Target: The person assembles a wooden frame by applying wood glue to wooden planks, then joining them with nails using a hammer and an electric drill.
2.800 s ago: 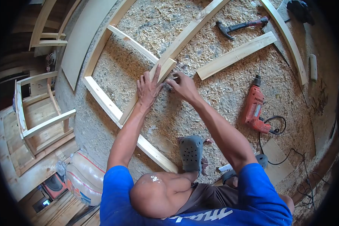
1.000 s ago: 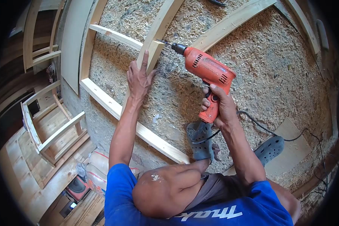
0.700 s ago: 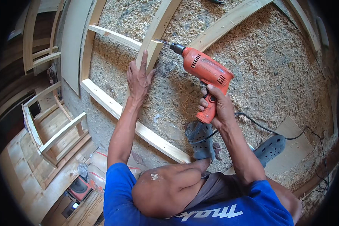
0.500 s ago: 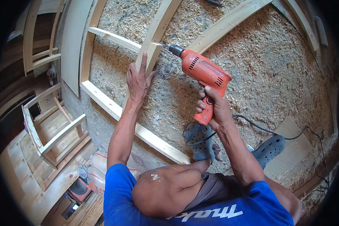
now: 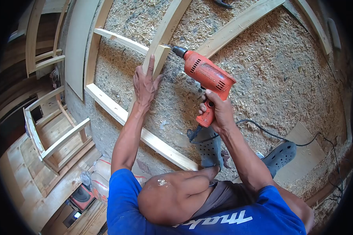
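Note:
My right hand (image 5: 220,111) is wrapped round the handle of a red corded power drill (image 5: 210,74), thumb over the grip. The drill points left, and its thin bit meets the end of a short wooden block (image 5: 160,58). My left hand (image 5: 146,84) grips that block, index finger stretched along it and thumb on the near side. The block lies against a long timber rail (image 5: 170,21) of a wooden frame. A cross slat (image 5: 123,41) joins the rail from the left. Palm and lower fingers of my left hand are hidden.
Wood shavings (image 5: 270,70) cover the ground. A pale batten (image 5: 145,137) runs in front of my knee, and another board (image 5: 239,27) lies at upper right. The drill's black cord (image 5: 262,131) trails right, past my clogs (image 5: 280,154). A small wooden frame (image 5: 59,133) stands at left.
The drill and my right hand have moved slightly left, bringing the chuck closer to the block. My left hand has stayed on the block.

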The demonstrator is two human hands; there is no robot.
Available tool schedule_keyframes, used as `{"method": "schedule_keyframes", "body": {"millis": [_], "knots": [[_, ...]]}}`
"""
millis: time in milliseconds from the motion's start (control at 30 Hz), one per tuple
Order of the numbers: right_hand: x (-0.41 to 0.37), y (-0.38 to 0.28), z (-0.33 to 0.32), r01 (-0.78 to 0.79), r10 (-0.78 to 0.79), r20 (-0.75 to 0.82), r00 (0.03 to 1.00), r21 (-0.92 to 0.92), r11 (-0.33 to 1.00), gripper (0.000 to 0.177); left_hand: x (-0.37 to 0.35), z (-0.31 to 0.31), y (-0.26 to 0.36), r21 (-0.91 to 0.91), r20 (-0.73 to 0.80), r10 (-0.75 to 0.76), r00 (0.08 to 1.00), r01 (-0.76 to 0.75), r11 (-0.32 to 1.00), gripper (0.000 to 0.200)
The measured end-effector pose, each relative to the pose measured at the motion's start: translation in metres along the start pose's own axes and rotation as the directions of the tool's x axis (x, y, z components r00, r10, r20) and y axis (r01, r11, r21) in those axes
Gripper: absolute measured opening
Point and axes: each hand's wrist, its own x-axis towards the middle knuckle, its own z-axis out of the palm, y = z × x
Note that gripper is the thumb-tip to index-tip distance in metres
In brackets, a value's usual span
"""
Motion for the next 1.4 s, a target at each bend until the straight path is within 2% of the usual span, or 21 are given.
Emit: {"method": "schedule_keyframes", "body": {"millis": [100,300,567,767,833,967,1400], "knots": [[0.005,0.004,-0.002,-0.007,0.007,0.012,1.000,0.030,1.000,0.030,0.001,0.000,0.001,-0.005,-0.017,0.015,1.000,-0.015,1.000,0.108],[0.013,0.003,0.007,0.028,-0.027,0.014,1.000,-0.037,0.999,0.029,-0.001,0.001,0.000,0.017,-0.010,0.004,1.000,-0.004,1.000,0.108],[0.021,0.003,-0.002,0.048,-0.046,0.105,0.993,-0.025,0.999,0.029,0.001,0.001,-0.004,-0.018,-0.009,0.000,1.000,0.000,1.000,0.108],[0.001,-0.001,-0.017,0.040,-0.039,0.087,0.995,-0.021,0.999,0.029,-0.002,0.004,-0.008,-0.023,-0.022,0.001,1.000,-0.001,1.000,0.104],[-0.011,-0.004,-0.021,0.034,-0.035,0.015,0.999,0.008,0.999,0.029,-0.001,0.006,-0.009,-0.031,-0.034,0.010,0.999,-0.011,0.999,0.104],[-0.011,-0.004,-0.028,0.059,-0.058,-0.022,0.998,0.057,0.997,0.033,-0.002,0.006,-0.006,-0.019,-0.029,-0.002,1.000,0.001,1.000,0.104],[0.001,-0.002,-0.026,0.009,-0.011,0.034,0.999,0.044,0.999,0.034,-0.001,0.005,-0.006,-0.014,-0.039,0.012,0.999,-0.013,1.000,0.105]]}}
